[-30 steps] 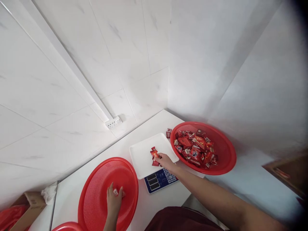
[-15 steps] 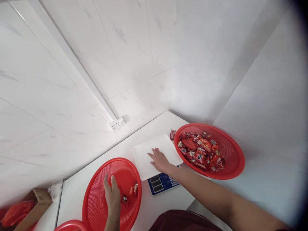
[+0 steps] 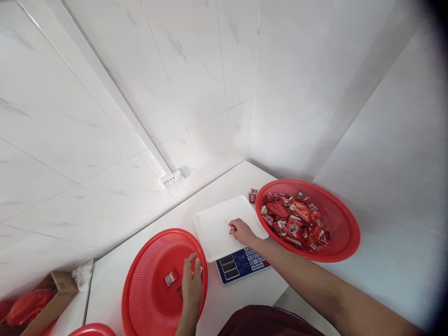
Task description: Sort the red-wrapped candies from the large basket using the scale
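Observation:
My right hand [image 3: 241, 230] rests on the white tray [image 3: 213, 226] of a scale [image 3: 241, 265], fingers curled round small red snack packets that barely show at the fingertips. My left hand [image 3: 192, 281] lies over the right side of a nearly empty red mesh basket [image 3: 150, 284], fingers together and bent downward. One red packet [image 3: 170, 278] lies loose in that basket just left of the hand. A second red basket [image 3: 341, 233] at the right holds several red snack packets [image 3: 296, 223].
A loose packet [image 3: 252, 195] lies on the white counter behind the tray. The scale's blue keypad faces me. Tiled walls close in at the back and right, with a socket [image 3: 171, 178] low on the wall. A cardboard box [image 3: 38, 298] with red bags sits at lower left.
My right hand spread flat over the packets on the tray, then closed round them. My left hand dropped packets into the left basket and moved to its right side.

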{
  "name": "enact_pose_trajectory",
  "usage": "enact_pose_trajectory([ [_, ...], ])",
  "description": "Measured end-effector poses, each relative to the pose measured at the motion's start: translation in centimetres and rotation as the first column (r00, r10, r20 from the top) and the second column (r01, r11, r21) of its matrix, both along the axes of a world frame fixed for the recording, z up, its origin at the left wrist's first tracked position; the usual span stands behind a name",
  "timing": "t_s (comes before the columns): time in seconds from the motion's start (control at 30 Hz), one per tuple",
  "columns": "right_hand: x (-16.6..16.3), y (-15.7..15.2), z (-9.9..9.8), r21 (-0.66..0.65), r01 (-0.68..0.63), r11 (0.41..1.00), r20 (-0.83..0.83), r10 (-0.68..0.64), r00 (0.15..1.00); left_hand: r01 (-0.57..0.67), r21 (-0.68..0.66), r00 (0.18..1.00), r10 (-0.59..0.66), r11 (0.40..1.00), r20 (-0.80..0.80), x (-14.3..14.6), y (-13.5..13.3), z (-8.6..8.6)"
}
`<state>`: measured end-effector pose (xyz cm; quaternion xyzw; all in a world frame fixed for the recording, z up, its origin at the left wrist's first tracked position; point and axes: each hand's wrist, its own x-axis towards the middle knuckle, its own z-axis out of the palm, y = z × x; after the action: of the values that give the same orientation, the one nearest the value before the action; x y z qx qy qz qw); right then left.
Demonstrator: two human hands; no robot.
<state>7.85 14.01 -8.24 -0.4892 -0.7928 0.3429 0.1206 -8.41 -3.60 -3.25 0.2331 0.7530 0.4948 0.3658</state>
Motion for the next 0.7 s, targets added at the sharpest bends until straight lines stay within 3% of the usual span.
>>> enact_pose_trajectory([
  [0.1,-0.7,-1.8,1.1,-0.121,0.008,0.993,-0.164,-0.028,0.986,0.075,0.011,0.971,-0.076,0.997,0.226,2.0,0.6,0.7],
  [0.17,-1.1,-3.9,2.2,-0.215,-0.076,0.974,-0.35,-0.004,0.937,0.09,0.028,0.868,-0.092,0.996,0.488,3.3,1.0,1.0],
  [0.27,-1.3,-7.2,3.9,-0.143,-0.224,0.964,-0.447,0.139,0.884,0.08,0.03,0.692,-0.077,0.996,0.718,4.7,1.4,0.7],
  [0.37,-0.6,-9.2,5.2,-0.085,-0.361,0.929,-0.438,0.291,0.851,0.008,0.049,0.623,-0.043,0.999,0.781,5.0,1.4,-0.3],
  [0.5,1.0,-9.7,5.3,-0.174,-0.428,0.887,-0.344,0.353,0.87,-0.129,-0.025,0.651,0.104,0.991,0.752,3.5,0.8,-1.2],
  [0.6,2.7,-9.4,4.4,-0.213,-0.333,0.919,-0.258,0.276,0.926,-0.239,-0.049,0.737,0.214,0.97,0.641,1.3,0.0,-0.9],
  [0.7,5.1,-8.7,3.1,-0.152,-0.205,0.967,-0.224,0.168,0.96,-0.306,0.004,0.807,0.258,0.952,0.532,-1.5,-1.1,0.0],
])
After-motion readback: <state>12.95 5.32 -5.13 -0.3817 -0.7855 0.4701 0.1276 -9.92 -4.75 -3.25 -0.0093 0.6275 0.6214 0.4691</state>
